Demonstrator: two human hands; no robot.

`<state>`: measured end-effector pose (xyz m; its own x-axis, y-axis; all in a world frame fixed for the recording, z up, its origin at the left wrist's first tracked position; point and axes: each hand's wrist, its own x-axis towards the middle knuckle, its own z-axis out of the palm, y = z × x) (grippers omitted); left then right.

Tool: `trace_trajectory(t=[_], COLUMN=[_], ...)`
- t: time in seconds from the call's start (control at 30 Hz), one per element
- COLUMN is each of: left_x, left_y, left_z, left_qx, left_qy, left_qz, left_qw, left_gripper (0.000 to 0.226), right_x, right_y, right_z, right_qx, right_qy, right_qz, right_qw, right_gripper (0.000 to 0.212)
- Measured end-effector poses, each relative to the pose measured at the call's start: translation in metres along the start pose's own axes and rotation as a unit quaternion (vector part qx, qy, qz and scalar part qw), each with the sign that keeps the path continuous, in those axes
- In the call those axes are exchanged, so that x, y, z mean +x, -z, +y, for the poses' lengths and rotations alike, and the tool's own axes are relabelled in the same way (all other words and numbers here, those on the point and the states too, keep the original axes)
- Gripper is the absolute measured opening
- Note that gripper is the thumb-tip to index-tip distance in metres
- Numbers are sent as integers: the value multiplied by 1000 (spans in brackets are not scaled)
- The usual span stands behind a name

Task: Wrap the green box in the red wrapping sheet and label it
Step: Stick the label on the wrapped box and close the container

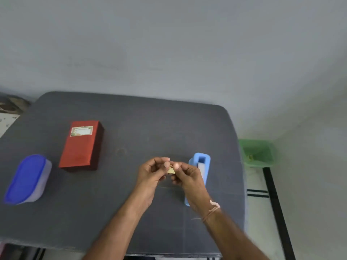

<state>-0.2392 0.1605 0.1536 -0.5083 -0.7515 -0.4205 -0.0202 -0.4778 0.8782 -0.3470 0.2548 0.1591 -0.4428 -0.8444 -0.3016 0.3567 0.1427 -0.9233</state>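
No wording can be read: the only label [81,131], a pale sticker with a coloured border, sits at the far end of the red wrapped box [79,149] towards the bench's [140,119] left edge, its print too blurred.

An oval translucent plastic container with a blue lid [28,180] is lying on the near-left part of a dark grey padded tabletop [131,128]. It is sitting well apart from a light blue rectangular plastic holder with an open slot [200,160], which is resting toward the right side and showing only in part. A green plastic basket [257,153] is standing on the pale tiled floor [309,184] just beyond the table's right edge, and a plain grey wall [169,44] is running behind.
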Motion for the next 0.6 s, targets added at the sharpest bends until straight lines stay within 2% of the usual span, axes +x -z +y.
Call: trace_trajectory(t=[0.07, 0.13, 0.3, 0.5, 0.6], left_x=[-18, -42, -85, -90, -83], left_y=[-53, -106, -216, -296, -321], left_z=[-5, -14, -25, -28, -29], left_qx=[-8, -31, -136, -178, -203], left_qy=[-12, 11, 74, 104, 114], left_qz=[34, 55, 53, -2, -12], left_qw=[999, 998, 987, 978, 972], left_gripper=[5, 9, 11, 11, 11], right_x=[-23, -48, -82, -84, -86], right_y=[46, 92, 171, 223, 234], right_z=[-19, -35, -66, -91, -99], right_qx=[10, 10, 63, 113, 158], right_qy=[24, 41, 56, 56, 47], right_qz=[-41, -62, 19, 109, 118], right_qw=[999, 997, 996, 986, 979], right_gripper=[25, 24, 17, 18, 22])
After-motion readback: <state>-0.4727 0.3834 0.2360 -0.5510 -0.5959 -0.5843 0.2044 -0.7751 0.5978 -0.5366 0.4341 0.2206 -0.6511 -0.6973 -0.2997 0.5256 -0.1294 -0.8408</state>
